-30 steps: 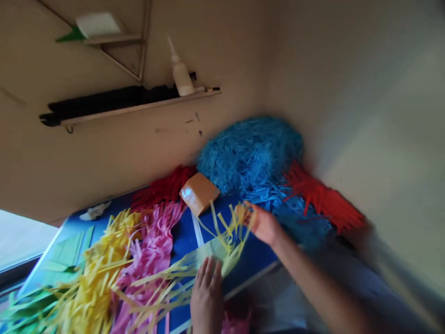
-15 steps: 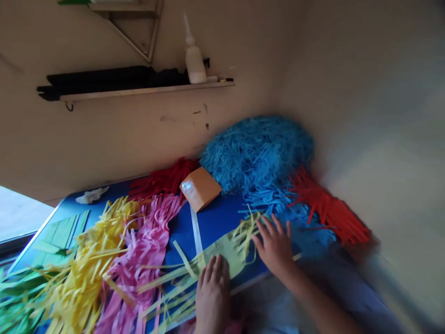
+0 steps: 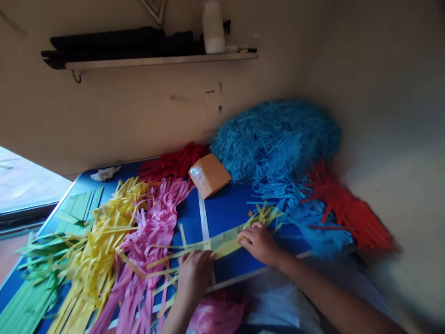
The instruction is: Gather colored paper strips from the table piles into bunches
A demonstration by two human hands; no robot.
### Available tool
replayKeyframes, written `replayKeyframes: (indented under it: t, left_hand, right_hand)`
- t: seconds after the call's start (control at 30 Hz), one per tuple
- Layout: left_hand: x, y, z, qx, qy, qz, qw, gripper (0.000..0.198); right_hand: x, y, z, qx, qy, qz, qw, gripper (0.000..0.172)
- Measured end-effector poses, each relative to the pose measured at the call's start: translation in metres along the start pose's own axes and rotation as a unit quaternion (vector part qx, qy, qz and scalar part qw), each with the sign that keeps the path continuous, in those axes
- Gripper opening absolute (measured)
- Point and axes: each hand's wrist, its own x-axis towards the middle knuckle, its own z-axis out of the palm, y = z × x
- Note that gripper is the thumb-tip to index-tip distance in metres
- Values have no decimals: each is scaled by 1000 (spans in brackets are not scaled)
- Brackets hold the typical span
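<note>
A pale yellow fringed tissue paper strip (image 3: pixel 227 244) lies across the blue table (image 3: pixel 225 211), its cut ends spreading out at both sides. My left hand (image 3: pixel 195 273) is closed on the left part of the strip, fingers bent over its edge. Closed on the strip's right part is my right hand (image 3: pixel 257 241), thumb and fingers pinched together. Beyond that hand the yellow fringe fans out towards the blue fringe. Pink fringed paper (image 3: pixel 151 236) lies left of my left hand, under some of the yellow strands.
Yellow fringe (image 3: pixel 100 236) and green fringe (image 3: pixel 38 278) lie at left. A folded orange card (image 3: pixel 209 175) rests near a big blue fringed heap (image 3: pixel 274 139). Red fringe (image 3: pixel 354 213) is at right. A wall shelf (image 3: pixel 160 62) holds a white bottle (image 3: pixel 213 28).
Both hands went from lying flat and spread to gripping the yellow strip, which is now folded narrower. The camera view has tilted down and shifted left.
</note>
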Motion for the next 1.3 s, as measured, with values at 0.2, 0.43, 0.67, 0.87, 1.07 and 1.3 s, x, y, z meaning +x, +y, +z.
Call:
replayKeyframes:
  t: [0.2,0.43,0.67,0.87,1.07,1.3]
  left_hand:
    - [20,10,9,57,25,-95,994,33]
    - [28,12,9,105,1,-111,988,34]
    - [29,10,11,122,-10,-112,986,35]
    - [28,12,11,123,-7,-108,987,37]
    - [24,10,14,110,24,-98,989,35]
    - [23,12,16,124,25,-100,987,36]
  right_hand:
    - [14,-10,13,-104,42,69,991,19]
    - [17,-7,20,-154,74,70,983,20]
    - [17,-5,22,-153,76,73,983,18]
    - [20,-5,21,-148,76,87,982,20]
    - [20,-2,22,-136,73,101,983,20]
    - [21,0,23,-134,78,105,982,20]
